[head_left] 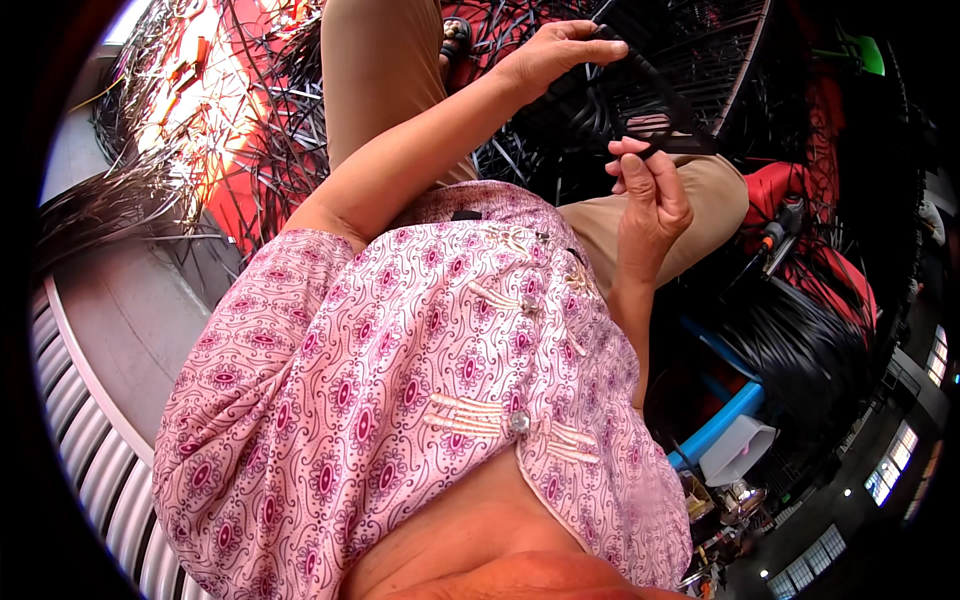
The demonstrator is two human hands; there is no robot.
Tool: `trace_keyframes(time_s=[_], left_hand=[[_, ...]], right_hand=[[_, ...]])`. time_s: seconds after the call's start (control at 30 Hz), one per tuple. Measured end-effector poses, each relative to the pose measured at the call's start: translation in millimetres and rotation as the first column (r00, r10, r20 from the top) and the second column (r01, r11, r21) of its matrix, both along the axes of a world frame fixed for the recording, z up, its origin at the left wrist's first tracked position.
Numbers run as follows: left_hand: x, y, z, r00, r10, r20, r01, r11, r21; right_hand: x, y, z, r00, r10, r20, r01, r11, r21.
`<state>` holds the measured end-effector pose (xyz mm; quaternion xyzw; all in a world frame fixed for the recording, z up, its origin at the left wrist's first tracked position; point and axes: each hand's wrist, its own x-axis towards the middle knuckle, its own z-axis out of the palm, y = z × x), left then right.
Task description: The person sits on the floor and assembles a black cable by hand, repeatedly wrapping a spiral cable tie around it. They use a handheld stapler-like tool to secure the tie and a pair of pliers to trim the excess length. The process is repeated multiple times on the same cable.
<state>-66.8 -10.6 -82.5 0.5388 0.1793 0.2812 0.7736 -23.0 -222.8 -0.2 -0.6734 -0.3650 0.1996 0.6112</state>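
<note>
My left hand (565,58) reaches forward over my lap, with thumb and forefinger closed at the edge of a dark flat strip (672,98). The strip slants from there toward my right knee. Closer to my body, my right hand (652,192) is raised with its fingertips pinched on a black strip (682,146). Whether these are two strips or one bent strip, I cannot tell. Just beyond both hands stands a dark frame (735,75) with many thin black strands across it. Its lower part merges with the shadows.
Loose black strips (290,140) lie tangled over a red surface (235,205) at the left. A thick black bundle (800,335) hangs at the right, near a blue bar (720,425) and a white container (738,450). A tool with an orange band (775,238) lies beside my right knee.
</note>
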Motion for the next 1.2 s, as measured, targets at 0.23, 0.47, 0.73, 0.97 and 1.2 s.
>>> trace_keyframes(time_s=[0.23, 0.47, 0.73, 0.97, 1.2], left_hand=[[-3, -1, 12, 0.989, 0.131, 0.065, -0.145, 0.912, 0.385], [5, 9, 39, 0.969, 0.14, 0.202, -0.242, 0.397, 0.885], [12, -5, 36, 0.95, 0.31, -0.043, -0.071, 0.348, 0.935], [17, -18, 30, 0.897, 0.44, 0.054, -0.233, 0.363, 0.902], [23, -25, 21, 0.844, 0.486, 0.229, -0.37, 0.215, 0.904]], right_hand=[[24, 24, 11, 0.988, -0.083, 0.134, 0.068, 0.991, 0.111], [64, 66, 20, 0.927, -0.15, 0.342, 0.091, 0.979, 0.183], [59, 93, 21, 0.963, 0.009, -0.27, 0.114, 0.893, 0.435], [57, 95, 28, 0.893, 0.076, -0.443, 0.138, 0.891, 0.431], [45, 96, 41, 0.873, -0.014, -0.488, 0.22, 0.903, 0.369]])
